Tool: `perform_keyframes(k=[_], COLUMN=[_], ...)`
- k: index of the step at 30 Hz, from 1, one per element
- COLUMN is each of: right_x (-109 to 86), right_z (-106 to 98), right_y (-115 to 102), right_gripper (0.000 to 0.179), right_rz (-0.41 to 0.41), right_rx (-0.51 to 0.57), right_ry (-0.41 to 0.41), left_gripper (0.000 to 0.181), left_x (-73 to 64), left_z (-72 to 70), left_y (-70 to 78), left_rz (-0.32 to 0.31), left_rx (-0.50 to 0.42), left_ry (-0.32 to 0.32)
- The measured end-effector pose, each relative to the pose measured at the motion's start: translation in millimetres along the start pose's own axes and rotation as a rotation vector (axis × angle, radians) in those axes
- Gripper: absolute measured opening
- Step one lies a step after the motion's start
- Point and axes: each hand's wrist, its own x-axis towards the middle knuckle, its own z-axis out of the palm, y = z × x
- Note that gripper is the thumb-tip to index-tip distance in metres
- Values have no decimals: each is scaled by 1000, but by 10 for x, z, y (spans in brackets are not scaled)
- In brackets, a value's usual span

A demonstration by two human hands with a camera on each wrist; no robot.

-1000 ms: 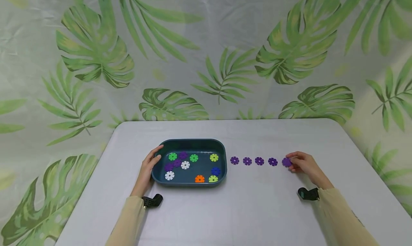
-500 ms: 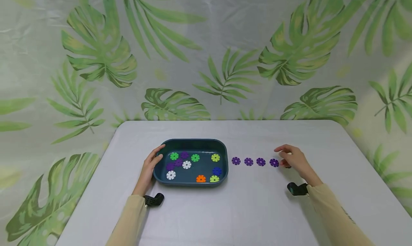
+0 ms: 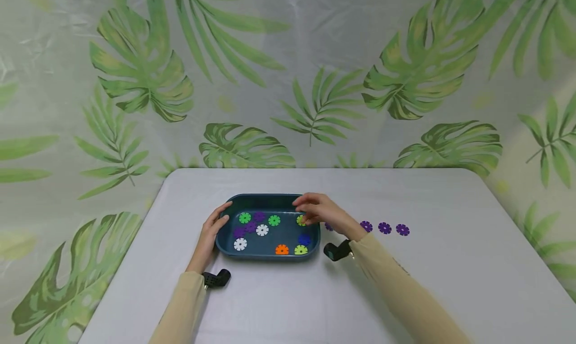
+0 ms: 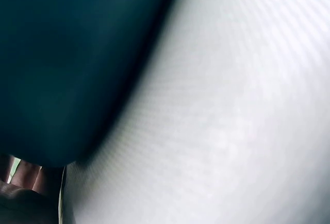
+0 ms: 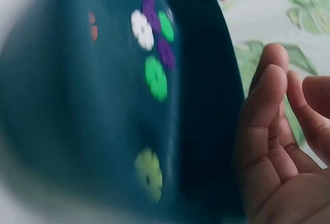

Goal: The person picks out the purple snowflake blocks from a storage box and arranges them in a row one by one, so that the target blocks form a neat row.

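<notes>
My left hand (image 3: 210,238) grips the left end of a dark teal tray (image 3: 265,257), thumb at the rim. In the left wrist view, its fingers (image 4: 26,174) show at the edge of the tray. My right hand (image 3: 325,213) hovers over the tray's right end, fingers loosely bent and holding nothing. Beneath it is a yellow snowflake disc (image 5: 148,175), partly covered in the head view. Also in the tray lie purple snowflake discs (image 3: 239,232), green ones (image 3: 274,220), white ones (image 3: 240,244), an orange one (image 3: 282,249), a blue one (image 3: 304,239) and another yellow one.
Right of the tray, several purple discs (image 3: 384,228) lie in a row on the white table (image 3: 279,304), some hidden by my right hand and wrist. A leaf-print curtain (image 3: 252,99) hangs behind the table's far edge.
My right hand has let go of the purple disc at the row's right end and moved left to above the tray. My left hand stays on the tray.
</notes>
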Motion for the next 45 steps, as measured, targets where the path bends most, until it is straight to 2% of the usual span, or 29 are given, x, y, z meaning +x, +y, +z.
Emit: perform_keyframes(k=[3, 8, 11, 16, 21, 27, 33, 35, 37, 41, 45], right_x=[227, 539, 671, 815, 855, 871, 881, 885, 895, 913, 910], right_z=[284, 665, 832, 1007, 1087, 1104, 1089, 1080, 1069, 1061, 1068], right_y=[-55, -99, -129, -139, -147, -134, -117, -112, -100, -75, -74], right_gripper=[30, 31, 32, 30, 30, 21, 14, 14, 13, 12, 13], right_rz=[42, 137, 190, 286, 350, 329, 294, 299, 321, 379, 393], right_rx=[28, -2, -17, -26, -63, -157, -236, -211, -172, -94, -94], right_ry=[-78, -162, -166, -128, -109, -77, -26, -47, -104, -222, -230], left_gripper=[40, 41, 41, 40, 40, 40, 42, 42, 43, 42, 41], left_x=[7, 23, 25, 25, 24, 2, -66, -82, -84, -45, 2], left_z=[0, -9, -5, 13, 22, 12, 43, 49, 49, 17, -9], left_y=[8, 8, 7, 17, 17, 61, 225, 256, 254, 145, 30], left_rz=[-4, -2, -6, 2, 18, 4, -7, -11, -14, -12, -1], left_rx=[-5, -4, 9, 28, 27, 11, 1, 4, 1, -6, 14], left_ry=[-3, -13, -6, -6, -13, -23, -41, -43, -41, -29, -18])
